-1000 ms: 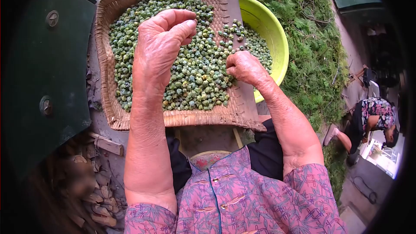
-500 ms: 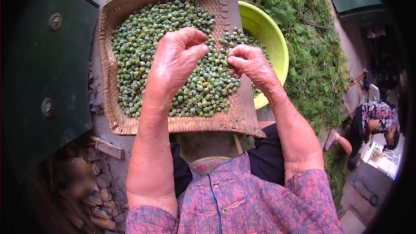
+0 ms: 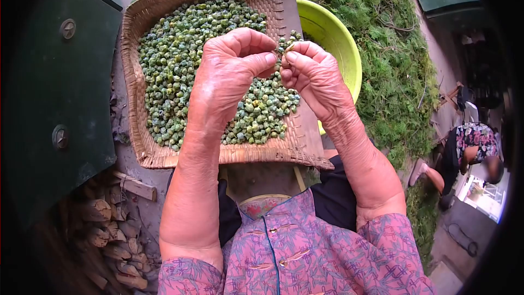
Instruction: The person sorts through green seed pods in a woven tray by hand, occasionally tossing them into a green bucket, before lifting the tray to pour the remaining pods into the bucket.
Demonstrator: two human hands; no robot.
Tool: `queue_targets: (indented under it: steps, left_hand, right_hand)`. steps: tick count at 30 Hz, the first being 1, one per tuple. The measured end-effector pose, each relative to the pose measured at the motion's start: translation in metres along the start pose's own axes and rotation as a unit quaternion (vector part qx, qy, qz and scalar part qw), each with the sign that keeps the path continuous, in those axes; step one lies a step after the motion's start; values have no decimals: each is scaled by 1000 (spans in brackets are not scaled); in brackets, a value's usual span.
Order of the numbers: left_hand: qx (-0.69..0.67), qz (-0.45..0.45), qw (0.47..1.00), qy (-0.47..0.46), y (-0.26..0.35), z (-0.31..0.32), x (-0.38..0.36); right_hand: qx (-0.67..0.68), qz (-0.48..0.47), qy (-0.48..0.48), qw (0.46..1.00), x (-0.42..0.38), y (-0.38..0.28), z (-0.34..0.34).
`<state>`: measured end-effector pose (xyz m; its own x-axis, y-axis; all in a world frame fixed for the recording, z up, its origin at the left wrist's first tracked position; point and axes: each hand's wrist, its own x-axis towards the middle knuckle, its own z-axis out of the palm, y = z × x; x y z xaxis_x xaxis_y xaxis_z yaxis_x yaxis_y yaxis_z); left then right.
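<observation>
A shallow woven basket (image 3: 229, 157) lies before me, holding a broad heap of small green seed cones (image 3: 183, 68). Above its right part my two hands meet fingertip to fingertip. My right hand (image 3: 319, 79) is closed in a pinch on a small green sprig (image 3: 289, 49). My left hand (image 3: 232, 65) has its thumb and forefinger drawn together at the sprig's left side. What sits between those left fingertips is too small to make out. More cones show just behind the fingers.
A yellow-green basin (image 3: 346, 49) stands under the basket's right edge. Cut evergreen branches (image 3: 376, 49) are piled beyond it. Split firewood (image 3: 117, 246) lies at lower left, below a dark green cabinet (image 3: 60, 93). Another person (image 3: 475, 142) in a flowered top bends at far right.
My hands have come together: the left has moved right, and the right has moved slightly up to meet it. A green sprig now shows at the fingertips. The other person has shifted slightly.
</observation>
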<state>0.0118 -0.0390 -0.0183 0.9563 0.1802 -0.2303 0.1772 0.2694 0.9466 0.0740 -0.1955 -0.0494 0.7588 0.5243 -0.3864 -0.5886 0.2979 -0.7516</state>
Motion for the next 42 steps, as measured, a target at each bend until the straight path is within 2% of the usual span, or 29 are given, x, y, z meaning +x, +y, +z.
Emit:
queue_targets:
  steps: [2,4,6,8,10,11,14,15,17,18,20,24,28,30,34,35,36,38,42]
  left_hand:
    - [48,44,997,45,-1,-2,1]
    - [90,55,993,48,-1,-5,2]
    - [85,45,995,36,-1,-6,2]
    - [74,41,996,27,-1,-6,3]
    - [84,33,996,24,-1,-7,3]
    - [84,34,996,24,1,-8,2]
    - [73,46,995,54,5,-13,1]
    - [50,48,994,88,7,-15,2]
    - [-1,49,989,137,6,-21,3]
    - [-2,51,989,138,7,-23,3]
    - [-83,27,982,169,9,-28,3]
    - [-120,18,979,164,8,-33,4]
    - [-114,4,981,159,12,-31,2]
    - [-113,2,981,157,11,-32,2]
    - [-111,5,982,155,10,-33,1]
    - [-110,6,982,155,11,-32,1]
    - [-110,5,982,156,11,-32,1]
    - [-108,5,982,156,12,-33,1]
    - [-119,8,980,158,11,-35,2]
  right_hand:
    - [-178,-6,-31,983,-7,-6,2]
    - [-344,83,-100,930,-24,-9,15]
    - [-473,12,-338,814,-28,14,10]
    - [-466,13,-508,724,-40,37,16]
    - [-454,-8,-532,715,-51,53,21]
    - [-459,36,-530,713,-50,53,22]
    - [-490,32,-488,722,-32,45,16]
    - [-509,23,-437,741,-25,38,15]
    - [-562,31,-268,782,-8,36,7]
    - [-610,-81,-204,762,3,45,-4]
    - [-662,-218,-127,706,22,57,-17]
    - [-617,-243,-159,731,44,80,-23]
    - [-655,-224,-127,710,57,87,-35]
    - [-688,-226,-100,682,63,83,-43]
    - [-644,-211,-91,730,82,68,-57]
    - [-635,-182,-72,748,87,65,-61]
    - [-639,-192,-46,744,85,58,-56]
    - [-660,-293,-3,692,93,55,-65]
    - [-636,-249,14,730,84,44,-47]
